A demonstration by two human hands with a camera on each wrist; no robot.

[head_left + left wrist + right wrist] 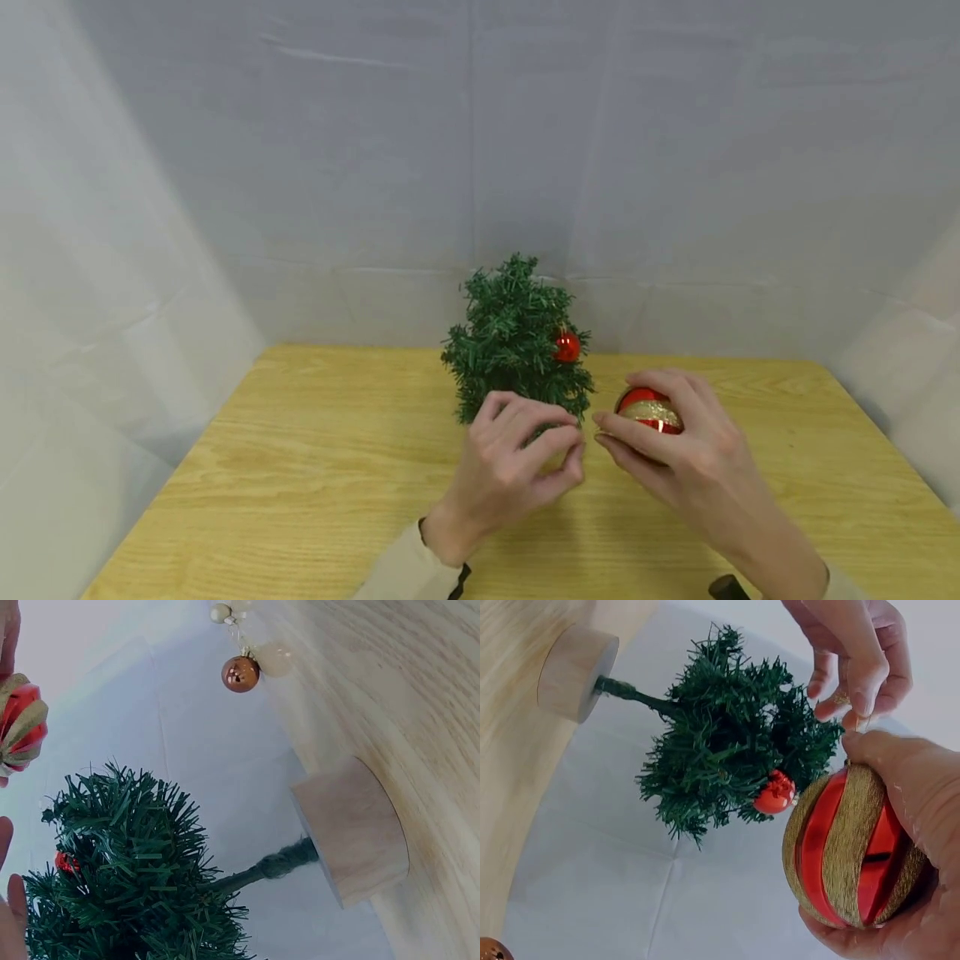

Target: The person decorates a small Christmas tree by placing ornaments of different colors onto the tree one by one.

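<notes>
My right hand (697,442) grips a large red Christmas bauble (844,847) with gold glitter bands. Close beside it, my left hand (517,450) has curled fingers, and its fingertips pinch a thin gold hanging loop (861,724) above the bauble, near the right thumb. Just beyond both hands stands a small artificial Christmas tree (510,333) on a round wooden base (352,829). A small shiny red bauble (567,347) hangs on the tree's right side. The left hand partly hides the tree's lower branches in the head view.
The tree stands on a light wood-grain table (300,467). A copper-brown bauble (241,673) and a pale bead (220,613) lie on the table in the left wrist view. White sheeting (375,167) encloses the back and sides.
</notes>
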